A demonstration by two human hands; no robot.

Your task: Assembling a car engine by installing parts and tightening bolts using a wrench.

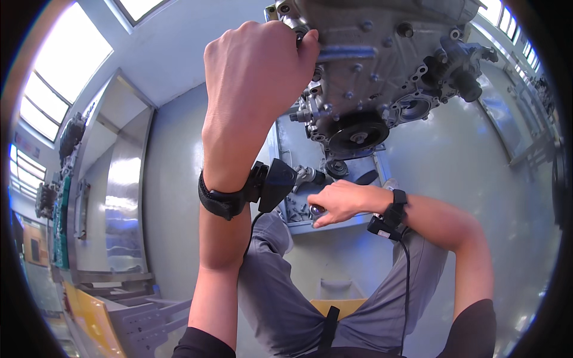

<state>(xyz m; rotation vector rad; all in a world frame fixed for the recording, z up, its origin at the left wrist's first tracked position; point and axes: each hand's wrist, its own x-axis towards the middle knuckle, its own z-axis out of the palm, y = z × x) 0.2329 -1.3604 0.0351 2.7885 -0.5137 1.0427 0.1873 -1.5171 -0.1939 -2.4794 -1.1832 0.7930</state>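
Note:
A large grey metal engine (382,65) fills the upper right of the head view, with a black pulley (358,137) at its lower end. My left hand (256,77) is closed at the engine's upper left edge. Its thumb lies against the metal; the other fingers curl out of sight. Lower down, my right hand (340,201) closes round a small dark piece with a shiny rounded end (317,210), whose kind I cannot make out. That hand is over the near side of a metal tray (298,227) below the engine.
Inside the tray are a cylindrical metal part (307,176), a small round pulley (336,169) and several small loose pieces. A metal-framed rack (125,185) stands at the left, beside a yellow panel (89,316). A thin black cable (407,280) runs down from my right wrist.

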